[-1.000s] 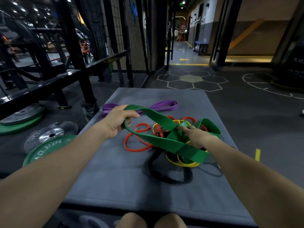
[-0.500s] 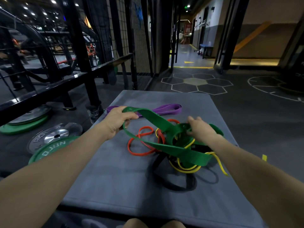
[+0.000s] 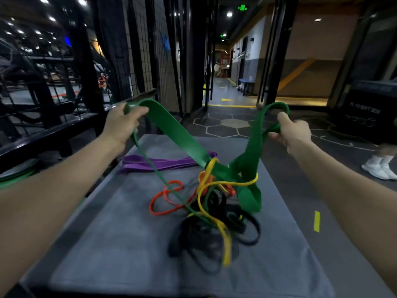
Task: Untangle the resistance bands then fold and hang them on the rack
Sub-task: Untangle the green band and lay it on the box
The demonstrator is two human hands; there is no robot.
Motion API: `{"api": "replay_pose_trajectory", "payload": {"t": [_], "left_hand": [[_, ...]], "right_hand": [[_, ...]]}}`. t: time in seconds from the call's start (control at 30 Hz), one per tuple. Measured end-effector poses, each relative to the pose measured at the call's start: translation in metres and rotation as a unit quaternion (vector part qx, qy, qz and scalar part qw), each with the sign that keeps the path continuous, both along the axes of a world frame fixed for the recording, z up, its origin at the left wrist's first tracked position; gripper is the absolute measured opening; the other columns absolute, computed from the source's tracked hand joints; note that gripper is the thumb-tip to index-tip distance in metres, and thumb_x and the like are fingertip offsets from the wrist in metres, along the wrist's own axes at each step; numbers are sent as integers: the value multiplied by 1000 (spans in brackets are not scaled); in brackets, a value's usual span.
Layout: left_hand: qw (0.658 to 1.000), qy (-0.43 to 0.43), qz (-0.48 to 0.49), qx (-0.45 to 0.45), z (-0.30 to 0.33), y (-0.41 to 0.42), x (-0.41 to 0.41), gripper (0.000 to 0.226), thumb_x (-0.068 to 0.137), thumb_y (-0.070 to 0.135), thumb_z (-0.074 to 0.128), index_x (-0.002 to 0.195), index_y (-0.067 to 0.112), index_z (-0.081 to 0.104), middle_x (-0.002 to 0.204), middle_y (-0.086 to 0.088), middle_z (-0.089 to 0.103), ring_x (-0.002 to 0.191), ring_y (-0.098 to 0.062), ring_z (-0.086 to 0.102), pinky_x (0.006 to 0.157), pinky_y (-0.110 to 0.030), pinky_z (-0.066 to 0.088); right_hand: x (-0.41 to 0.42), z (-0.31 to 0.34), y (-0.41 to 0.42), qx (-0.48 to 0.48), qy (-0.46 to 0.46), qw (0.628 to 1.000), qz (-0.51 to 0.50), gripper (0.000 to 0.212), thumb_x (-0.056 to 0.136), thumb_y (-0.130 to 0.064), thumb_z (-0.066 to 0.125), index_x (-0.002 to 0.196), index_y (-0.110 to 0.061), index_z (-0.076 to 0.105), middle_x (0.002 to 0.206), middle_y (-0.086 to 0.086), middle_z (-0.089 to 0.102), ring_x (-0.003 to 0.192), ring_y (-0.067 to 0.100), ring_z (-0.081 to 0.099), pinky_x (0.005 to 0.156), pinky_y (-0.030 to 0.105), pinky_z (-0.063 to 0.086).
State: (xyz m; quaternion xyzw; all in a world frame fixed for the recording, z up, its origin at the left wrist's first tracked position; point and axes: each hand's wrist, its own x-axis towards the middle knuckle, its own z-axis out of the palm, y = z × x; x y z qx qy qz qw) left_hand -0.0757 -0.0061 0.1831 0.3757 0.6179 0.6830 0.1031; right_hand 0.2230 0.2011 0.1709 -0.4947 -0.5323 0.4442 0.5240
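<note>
Raised off the mat (image 3: 107, 244) since a moment ago: green band (image 3: 182, 136), now pulled up and apart, dragging yellow (image 3: 225, 237) and black (image 3: 214, 229) loops along, so still snagged. Closed tight on its ends: left hand (image 3: 122, 125) and right hand (image 3: 294, 132), above the mat's far edge.

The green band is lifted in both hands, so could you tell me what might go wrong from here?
The yellow band loops around the green band, so pulling the left hand and right hand apart may tighten that knot. Lifting could also drag the orange band and black band off the grey mat.
</note>
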Motion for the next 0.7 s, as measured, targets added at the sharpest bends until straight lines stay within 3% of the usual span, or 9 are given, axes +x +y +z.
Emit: {"api": "replay_pose_trajectory", "payload": {"t": [0.07,0.17,0.23,0.33,0.43,0.53,0.6,0.63,0.7], "left_hand": [[1000,2,25,15,11,-5,-1,22,85,20,64,70,22,49,62,0,40,55,-12,37,53,-25,32],[998,1,43,-43,9,-13,-8,21,85,23,64,69,21,51,64,-1,44,58,-13,40,56,-27,33],[991,27,39,-123,-7,-18,-12,21,85,25,65,70,18,52,66,-1,48,61,-14,43,55,-26,34],[965,94,16,-244,-38,-23,-8,22,84,27,67,72,13,54,71,-4,55,64,-16,49,57,-26,37],[938,127,-20,-321,-63,-23,4,25,80,28,72,81,6,61,75,-8,62,67,-20,56,65,-28,43],[942,138,-42,-304,-89,-14,19,56,60,47,77,98,7,63,91,-5,68,84,-21,63,82,-30,49],[927,178,-88,-317,-111,-6,41,63,65,37,80,114,6,54,105,-4,59,96,-18,57,86,-26,42],[907,212,-109,-346,-124,-2,53,66,71,29,79,124,6,47,112,-6,54,102,-19,53,88,-25,38],[877,234,-160,-387,-152,8,72,72,75,23,77,134,9,37,124,-12,50,105,-21,52,90,-24,39]], "right_hand": [[1,5,-3,3,17,1000,-11,40,81,-41,57,101,-8,50,83,2,57,79,28,70,85,41,56],[0,9,-11,18,22,1000,-1,34,76,-45,59,83,-12,55,80,2,60,81,28,70,85,43,56],[-2,0,-17,29,-38,999,21,30,79,-43,60,77,-14,54,77,5,65,68,22,70,73,34,59],[-3,-21,-25,41,-111,993,30,35,80,-41,63,91,-8,59,79,8,67,46,14,65,45,19,53],[6,-33,-27,4,-125,992,8,41,80,-42,63,98,-6,57,87,9,65,49,17,64,40,18,51],[17,-60,-26,-9,-270,962,35,37,84,-40,61,94,-6,52,80,12,62,50,20,57,34,19,43],[19,-92,-31,-18,-365,923,121,36,85,-37,64,96,-5,52,77,11,60,63,26,58,49,24,46],[20,-109,-33,-30,-405,898,168,43,85,-38,64,107,-2,53,90,13,61,83,29,61,66,29,49],[21,-134,-39,-49,-461,859,219,70,86,-38,64,137,1,36,133,17,48,123,32,47,95,35,40]]}}
